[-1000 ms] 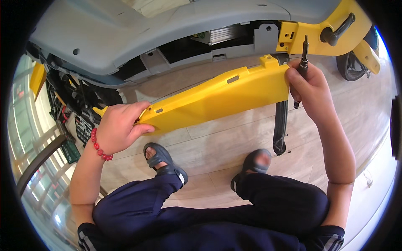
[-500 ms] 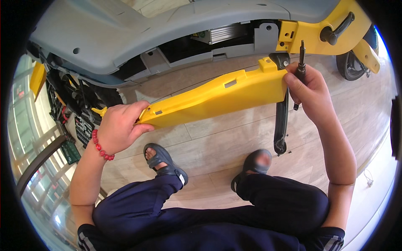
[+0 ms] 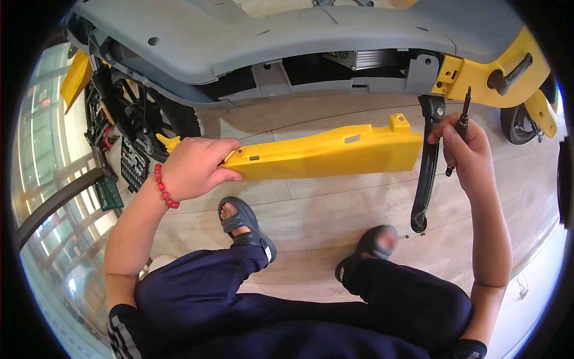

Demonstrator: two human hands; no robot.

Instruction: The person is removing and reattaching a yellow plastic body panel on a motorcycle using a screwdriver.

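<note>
Yellow panel [image 3: 326, 157] sits gripped in the left hand [image 3: 194, 167]; the right hand [image 3: 469, 146], just beside it, grasps what looks like a screwdriver [image 3: 463, 122].

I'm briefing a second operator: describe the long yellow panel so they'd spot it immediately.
Find the grey vehicle body across the top, then the left hand below it, with a red bead bracelet. That hand grips the left end of the yellow panel. Unlike the yellow section at the vehicle's right end, it's a long strip with slots near its upper edge.
</note>
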